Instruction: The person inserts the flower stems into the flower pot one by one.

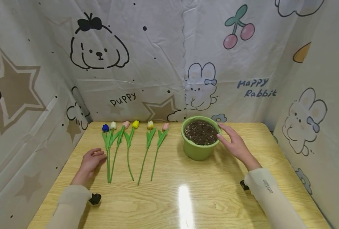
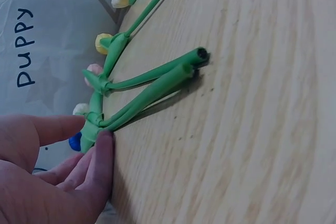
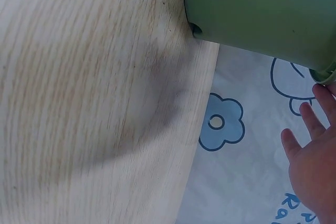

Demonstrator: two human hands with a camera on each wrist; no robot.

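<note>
Several artificial tulips [image 1: 129, 143] lie in a row on the wooden table [image 1: 186, 197], with blue, white, pink and yellow heads. My left hand [image 1: 91, 160] rests on the table just left of the leftmost stems [image 2: 152, 87], fingers loosely curled and a fingertip touching a stem [image 2: 105, 136]. A green pot [image 1: 200, 137] filled with dark soil stands to the right of the flowers. My right hand [image 1: 234, 141] is at the pot's right side, fingers straight and near its rim; the right wrist view shows the pot's wall [image 3: 262, 9] and straight fingers [image 3: 310, 156].
Printed cloth walls [image 1: 158, 57] close in the table on the back, left and right. The table's front half carries a bright glare spot [image 1: 185, 203]. A black wrist camera mount [image 1: 95, 198] sits at my left sleeve.
</note>
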